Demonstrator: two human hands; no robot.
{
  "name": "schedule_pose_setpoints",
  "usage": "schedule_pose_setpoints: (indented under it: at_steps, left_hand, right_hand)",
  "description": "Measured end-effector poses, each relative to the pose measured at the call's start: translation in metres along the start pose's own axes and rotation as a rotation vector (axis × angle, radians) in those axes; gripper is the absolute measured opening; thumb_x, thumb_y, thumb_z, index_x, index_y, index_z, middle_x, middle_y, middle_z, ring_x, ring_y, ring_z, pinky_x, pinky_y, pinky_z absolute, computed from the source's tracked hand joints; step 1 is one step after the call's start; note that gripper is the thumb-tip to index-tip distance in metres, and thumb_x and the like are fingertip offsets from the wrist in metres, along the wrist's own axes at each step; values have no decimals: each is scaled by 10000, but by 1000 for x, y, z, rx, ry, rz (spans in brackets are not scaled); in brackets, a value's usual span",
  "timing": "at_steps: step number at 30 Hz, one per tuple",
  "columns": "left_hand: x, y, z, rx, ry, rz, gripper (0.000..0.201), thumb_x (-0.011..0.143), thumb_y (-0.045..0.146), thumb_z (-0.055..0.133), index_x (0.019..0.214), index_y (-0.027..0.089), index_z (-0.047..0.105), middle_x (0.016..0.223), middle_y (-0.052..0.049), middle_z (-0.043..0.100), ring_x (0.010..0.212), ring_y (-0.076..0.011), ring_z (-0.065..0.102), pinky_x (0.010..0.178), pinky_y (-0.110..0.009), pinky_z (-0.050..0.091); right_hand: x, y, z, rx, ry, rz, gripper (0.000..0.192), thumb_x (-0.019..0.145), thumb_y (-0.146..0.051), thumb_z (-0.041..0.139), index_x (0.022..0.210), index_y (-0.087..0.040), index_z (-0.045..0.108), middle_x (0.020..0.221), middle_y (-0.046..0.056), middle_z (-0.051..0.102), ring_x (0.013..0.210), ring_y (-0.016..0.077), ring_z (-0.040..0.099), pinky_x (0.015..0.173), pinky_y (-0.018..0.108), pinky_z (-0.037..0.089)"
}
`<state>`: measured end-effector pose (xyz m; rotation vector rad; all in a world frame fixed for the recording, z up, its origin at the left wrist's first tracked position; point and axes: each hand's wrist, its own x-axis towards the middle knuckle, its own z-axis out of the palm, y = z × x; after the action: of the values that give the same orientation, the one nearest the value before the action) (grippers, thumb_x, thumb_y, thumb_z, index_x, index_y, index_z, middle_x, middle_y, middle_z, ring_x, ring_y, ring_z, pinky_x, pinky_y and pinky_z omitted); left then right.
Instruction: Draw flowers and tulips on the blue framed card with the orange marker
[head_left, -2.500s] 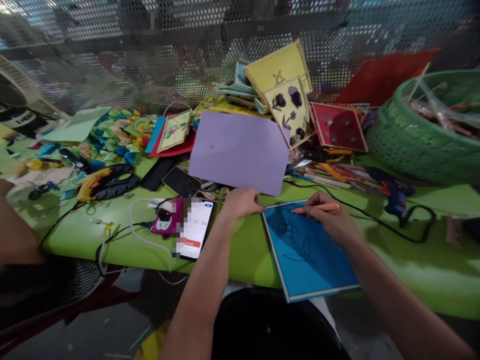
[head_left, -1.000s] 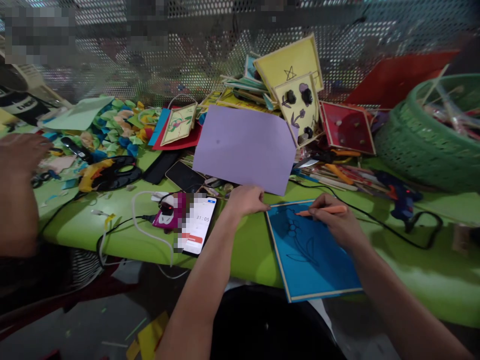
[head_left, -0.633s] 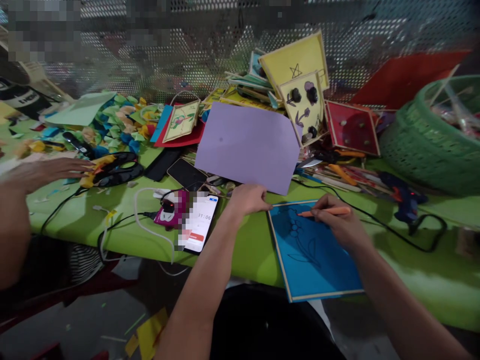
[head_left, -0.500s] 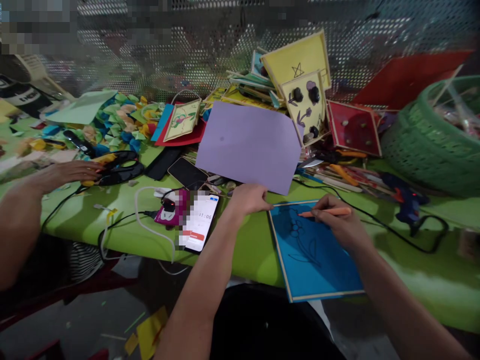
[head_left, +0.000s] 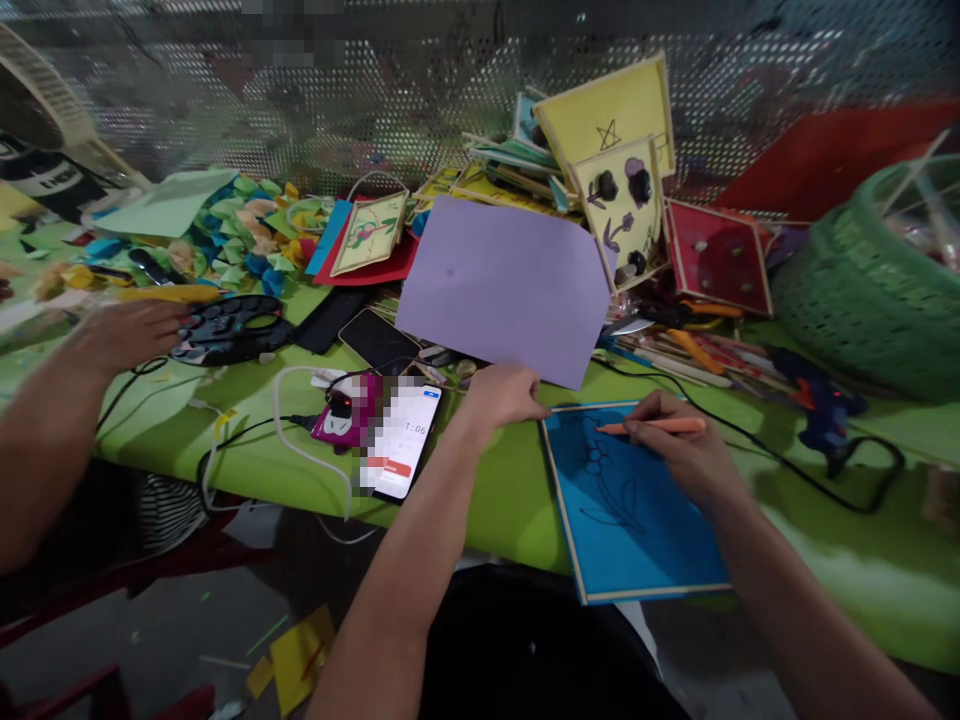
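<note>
Tilt risk: blue rectangular board with pale strip edging (head_left: 660, 555) on green bench (head_left: 502, 510).
Right hand (head_left: 679, 445) pinches slim orange pen (head_left: 671, 426) over it; left hand (head_left: 504, 395) at far-left corner, grip unclear. Near edge seems overhanging; wrist pressure might tip it.

The board (head_left: 645, 555) is lying at the near edge of the table (head_left: 495, 500), a bit right of the middle. The right hand (head_left: 675, 435) is leaning over it, holding the pen (head_left: 667, 426), while the left hand (head_left: 504, 393) is sitting by its far left corner. A sheet of paper (head_left: 510, 285) is lying just behind the left hand. To that hand's left, a phone (head_left: 409, 440) is lying with the socket block (head_left: 337, 427) on its left, and another phone (head_left: 379, 342) is sitting behind. Further left, a co-worker's hand (head_left: 135, 335) is sitting in front of a scrap pile (head_left: 236, 245). On the right, the glue gun (head_left: 821, 400) is lying in front of the basket (head_left: 855, 290), and a mesh panel (head_left: 375, 110) is running along the back.
</note>
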<state>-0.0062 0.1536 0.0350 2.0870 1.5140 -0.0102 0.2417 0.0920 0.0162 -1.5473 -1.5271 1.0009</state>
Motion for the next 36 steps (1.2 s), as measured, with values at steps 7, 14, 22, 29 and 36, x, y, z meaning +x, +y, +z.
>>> schedule_pose_setpoints:
  at_steps: [7, 14, 22, 29, 36]
  left_hand:
    - [0, 0, 0, -2, -4, 3, 297, 746, 507, 751, 865, 238, 715, 862, -51, 744, 850, -250, 679, 686, -321, 433]
    - [-3, 3, -4, 12, -15, -7, 288, 762, 506, 736, 887, 246, 724, 886, -53, 746, 895, -257, 681, 713, -320, 446]
    - [-3, 2, -2, -1, -2, 1, 277, 756, 487, 744, 876, 239, 722, 864, -56, 739, 876, -254, 678, 705, -319, 430]
    - [-3, 1, -2, -13, -1, 3, 287, 750, 494, 745, 886, 243, 722, 867, -57, 735, 885, -270, 679, 704, -327, 430]
    - [-1, 0, 0, 2, 13, 11, 304, 754, 513, 747, 884, 240, 723, 902, -55, 757, 895, -259, 690, 702, -319, 448]
  right_hand:
    - [-1, -4, 2, 31, -10, 12, 117, 705, -310, 719, 667, -249, 628, 665, -1, 596, 620, 167, 536, 599, 304, 460]
    - [0, -4, 3, 25, -18, 11, 131, 697, -330, 725, 662, -250, 627, 665, -4, 601, 618, 167, 523, 589, 304, 426]
    - [0, 0, 3, 22, -49, 6, 126, 738, -327, 730, 692, -249, 643, 685, -7, 607, 647, 168, 529, 614, 310, 411]
    - [-2, 0, 3, 33, -74, 12, 128, 763, -326, 745, 722, -243, 657, 711, -7, 629, 653, 162, 542, 630, 307, 424]
    - [-1, -1, 7, 65, -90, 22, 156, 757, -347, 761, 745, -233, 655, 699, 1, 633, 637, 158, 550, 608, 294, 437]
